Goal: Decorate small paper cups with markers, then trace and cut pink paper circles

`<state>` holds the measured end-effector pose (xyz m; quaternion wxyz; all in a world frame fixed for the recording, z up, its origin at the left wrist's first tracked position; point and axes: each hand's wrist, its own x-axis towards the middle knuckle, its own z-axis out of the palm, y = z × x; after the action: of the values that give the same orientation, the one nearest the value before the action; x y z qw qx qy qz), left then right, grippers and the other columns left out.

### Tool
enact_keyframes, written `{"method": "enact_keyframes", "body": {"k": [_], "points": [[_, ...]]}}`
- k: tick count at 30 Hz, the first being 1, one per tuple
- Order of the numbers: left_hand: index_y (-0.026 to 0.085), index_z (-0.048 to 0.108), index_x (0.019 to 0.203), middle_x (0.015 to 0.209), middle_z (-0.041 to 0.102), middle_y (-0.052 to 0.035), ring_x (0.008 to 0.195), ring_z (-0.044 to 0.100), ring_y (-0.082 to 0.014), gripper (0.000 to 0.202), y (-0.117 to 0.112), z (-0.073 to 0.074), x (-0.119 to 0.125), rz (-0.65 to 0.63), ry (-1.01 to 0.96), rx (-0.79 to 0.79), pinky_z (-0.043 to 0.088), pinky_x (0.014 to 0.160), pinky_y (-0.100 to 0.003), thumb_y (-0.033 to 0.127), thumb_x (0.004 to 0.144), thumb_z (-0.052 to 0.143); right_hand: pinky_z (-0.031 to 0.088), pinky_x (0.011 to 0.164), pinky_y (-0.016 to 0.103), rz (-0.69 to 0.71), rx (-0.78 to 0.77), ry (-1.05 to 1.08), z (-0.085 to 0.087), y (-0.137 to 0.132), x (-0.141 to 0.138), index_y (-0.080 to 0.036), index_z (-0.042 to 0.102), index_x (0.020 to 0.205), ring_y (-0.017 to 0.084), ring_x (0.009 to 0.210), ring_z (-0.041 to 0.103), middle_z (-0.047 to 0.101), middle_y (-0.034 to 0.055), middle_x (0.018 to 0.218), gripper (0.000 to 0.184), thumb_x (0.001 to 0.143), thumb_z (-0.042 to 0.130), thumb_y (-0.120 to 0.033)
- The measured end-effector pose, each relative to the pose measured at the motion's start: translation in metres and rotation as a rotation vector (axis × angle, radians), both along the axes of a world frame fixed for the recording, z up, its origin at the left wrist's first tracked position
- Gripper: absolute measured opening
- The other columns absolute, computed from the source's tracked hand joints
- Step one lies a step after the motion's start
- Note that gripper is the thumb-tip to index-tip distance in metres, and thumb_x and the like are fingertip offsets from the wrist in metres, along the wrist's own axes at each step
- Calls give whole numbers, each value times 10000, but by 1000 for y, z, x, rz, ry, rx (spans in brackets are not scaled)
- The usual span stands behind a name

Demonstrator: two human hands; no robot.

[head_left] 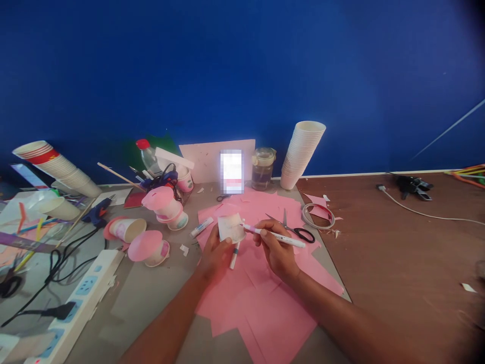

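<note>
My left hand (214, 258) is closed around a small white paper cup (231, 227), held on its side above the pink paper sheets (261, 298). My right hand (275, 250) grips a white marker pen (278, 236) whose pink tip touches the cup's side. Below the cup, near my left fingers, a second pen or marker cap (234, 255) lies on the pink paper. Black-handled scissors (293, 230) lie just right of my right hand.
Pink-decorated cups (151, 246) and a glue stick (201, 227) lie left of my hands. A tall stack of white cups (303, 151), a glass jar (262, 168), a phone (231, 171), a glue gun (99, 211), a power strip (87, 290) and a coiled cable (317, 215) surround the paper.
</note>
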<state>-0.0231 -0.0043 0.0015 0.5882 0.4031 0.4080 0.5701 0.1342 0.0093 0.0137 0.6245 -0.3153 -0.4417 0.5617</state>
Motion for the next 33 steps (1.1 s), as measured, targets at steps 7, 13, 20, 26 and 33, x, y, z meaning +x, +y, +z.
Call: {"method": "enact_keyframes", "body": {"k": [7,13,20,26,33], "points": [[214,546,1160,1204,610,-81,1108,536,-239,394,0,1,1,5,26,-2,377,958,-375,289,781,624,432,548,260,-26,59,-101,2,-4,0,-206,626,846,127,594,526,589,-8,647,105,840,567,-291],[255,571,1136,1173,620,-63,1129,526,-256,351,0,2,0,3,80,1,378,971,-394,313,793,614,439,520,259,-55,112,-179,7,-7,0,-210,625,842,128,576,529,591,-3,650,116,847,568,-310],[250,564,1153,1170,607,-53,1112,526,-236,373,-1,1,-1,18,114,5,393,956,-375,289,786,619,456,546,269,-57,159,-250,7,-7,2,-221,621,871,135,604,542,605,9,702,122,863,557,-325],[266,557,1153,1166,600,-32,1097,525,-201,359,-1,2,-3,-6,177,8,399,933,-327,273,798,606,460,558,265,-52,168,-253,7,-7,2,-225,627,882,132,610,542,603,7,714,113,863,560,-315],[255,544,1145,1126,601,-41,1058,533,-205,340,-1,6,-2,-10,215,2,418,881,-332,264,808,585,448,552,269,-36,154,-262,6,-7,2,-219,630,857,132,595,528,595,9,706,133,856,561,-333]]}}
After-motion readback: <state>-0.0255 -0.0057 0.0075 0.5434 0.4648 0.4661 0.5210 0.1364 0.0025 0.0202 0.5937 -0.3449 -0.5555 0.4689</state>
